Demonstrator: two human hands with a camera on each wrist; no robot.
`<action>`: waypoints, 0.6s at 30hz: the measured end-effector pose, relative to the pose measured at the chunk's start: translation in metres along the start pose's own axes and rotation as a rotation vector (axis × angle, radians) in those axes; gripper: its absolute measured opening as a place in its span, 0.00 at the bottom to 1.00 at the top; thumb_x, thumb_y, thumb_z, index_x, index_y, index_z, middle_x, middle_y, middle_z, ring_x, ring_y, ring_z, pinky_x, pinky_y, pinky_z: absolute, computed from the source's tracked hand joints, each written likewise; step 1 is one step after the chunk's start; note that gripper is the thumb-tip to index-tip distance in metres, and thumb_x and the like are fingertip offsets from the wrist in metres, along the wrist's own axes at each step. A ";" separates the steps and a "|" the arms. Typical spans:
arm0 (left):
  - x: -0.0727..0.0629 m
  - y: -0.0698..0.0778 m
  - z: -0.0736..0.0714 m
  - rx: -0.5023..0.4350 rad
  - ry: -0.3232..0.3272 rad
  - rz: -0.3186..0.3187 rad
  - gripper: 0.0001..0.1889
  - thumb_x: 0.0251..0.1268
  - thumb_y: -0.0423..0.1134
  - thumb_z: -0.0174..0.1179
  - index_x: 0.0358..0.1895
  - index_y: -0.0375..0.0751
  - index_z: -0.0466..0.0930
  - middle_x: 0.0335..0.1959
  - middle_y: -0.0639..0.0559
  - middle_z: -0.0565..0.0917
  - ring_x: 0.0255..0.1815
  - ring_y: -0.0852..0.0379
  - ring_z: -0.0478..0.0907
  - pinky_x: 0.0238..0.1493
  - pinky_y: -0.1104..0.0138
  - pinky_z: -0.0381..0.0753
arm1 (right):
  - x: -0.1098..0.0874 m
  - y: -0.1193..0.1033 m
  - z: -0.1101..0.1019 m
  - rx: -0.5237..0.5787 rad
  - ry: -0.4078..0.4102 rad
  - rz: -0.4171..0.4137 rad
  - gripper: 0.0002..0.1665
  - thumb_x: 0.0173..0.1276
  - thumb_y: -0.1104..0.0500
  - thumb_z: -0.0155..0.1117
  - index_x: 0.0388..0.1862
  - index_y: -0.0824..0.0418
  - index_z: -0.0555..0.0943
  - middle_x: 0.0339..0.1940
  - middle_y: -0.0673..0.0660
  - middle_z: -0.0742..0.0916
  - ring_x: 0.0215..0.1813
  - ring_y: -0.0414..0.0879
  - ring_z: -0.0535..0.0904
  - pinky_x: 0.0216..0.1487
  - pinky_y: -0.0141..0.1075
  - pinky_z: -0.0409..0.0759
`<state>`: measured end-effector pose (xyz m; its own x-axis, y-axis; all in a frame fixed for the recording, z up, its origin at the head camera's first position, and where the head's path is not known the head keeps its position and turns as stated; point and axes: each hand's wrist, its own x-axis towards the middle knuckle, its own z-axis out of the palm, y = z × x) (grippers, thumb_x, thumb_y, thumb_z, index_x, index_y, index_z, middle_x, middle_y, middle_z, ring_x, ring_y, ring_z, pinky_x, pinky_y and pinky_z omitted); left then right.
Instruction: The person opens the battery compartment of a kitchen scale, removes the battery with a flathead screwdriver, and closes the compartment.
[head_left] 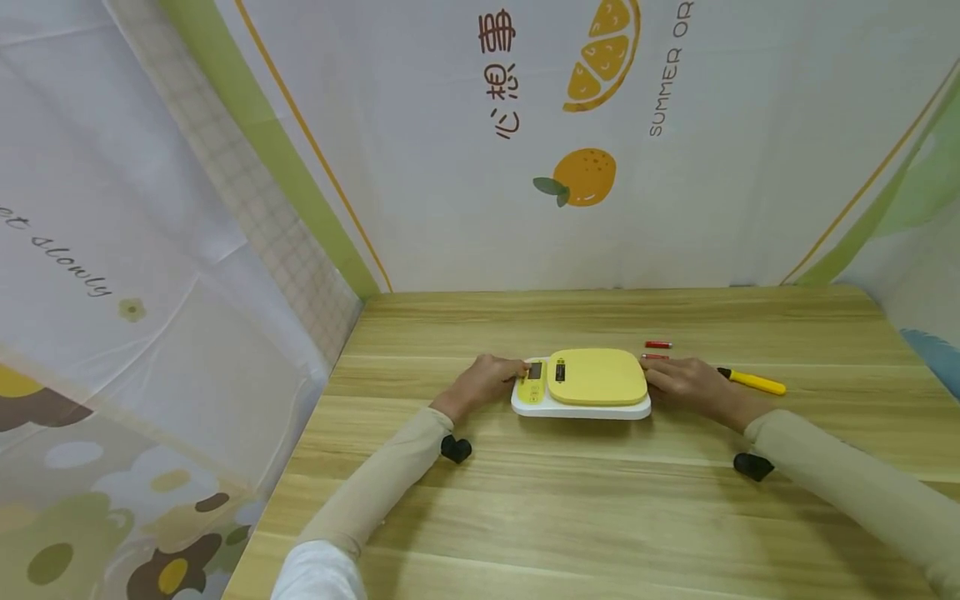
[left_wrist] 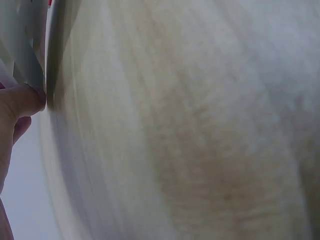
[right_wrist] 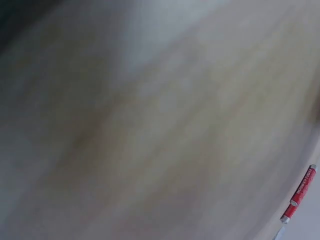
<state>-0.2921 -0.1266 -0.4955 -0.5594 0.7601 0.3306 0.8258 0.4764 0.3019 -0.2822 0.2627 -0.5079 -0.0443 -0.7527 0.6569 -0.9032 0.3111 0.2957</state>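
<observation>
A yellow and white kitchen scale [head_left: 597,377] lies between both hands, its yellow plate and small display facing up. Its near white edge stands over a shadow on the wooden table. My left hand [head_left: 486,385] grips the scale's left end by the display; in the left wrist view, the thumb and fingers of the left hand [left_wrist: 17,107] pinch its edge. On the other side my right hand [head_left: 686,385] holds the right edge. Just beyond that hand lie two red batteries [head_left: 658,344], also seen as red batteries [right_wrist: 303,185] in the right wrist view.
A tool with a yellow handle [head_left: 757,382] and a black end lies right of the right hand. The wooden table [head_left: 570,517] meets a fruit-printed cloth [head_left: 450,208] at the back. Another printed cloth [head_left: 187,350] hangs along the left side.
</observation>
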 end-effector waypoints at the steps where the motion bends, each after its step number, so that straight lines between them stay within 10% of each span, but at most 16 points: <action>1: 0.000 0.000 0.000 -0.001 -0.002 -0.002 0.08 0.69 0.25 0.64 0.49 0.31 0.86 0.51 0.41 0.89 0.54 0.49 0.86 0.56 0.70 0.87 | -0.001 0.000 0.001 0.004 -0.005 -0.002 0.26 0.87 0.55 0.42 0.33 0.69 0.78 0.39 0.66 0.91 0.34 0.55 0.89 0.26 0.41 0.90; 18: 0.006 0.000 -0.006 0.003 -0.081 -0.094 0.12 0.68 0.29 0.67 0.53 0.34 0.86 0.52 0.41 0.88 0.54 0.48 0.86 0.57 0.66 0.87 | -0.007 -0.001 -0.001 0.036 -0.136 0.108 0.33 0.87 0.48 0.35 0.38 0.68 0.82 0.43 0.66 0.91 0.39 0.55 0.90 0.32 0.43 0.91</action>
<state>-0.2964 -0.1243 -0.4885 -0.6271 0.7448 0.2280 0.7701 0.5489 0.3252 -0.2800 0.2686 -0.5123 -0.1968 -0.7886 0.5826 -0.9047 0.3751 0.2022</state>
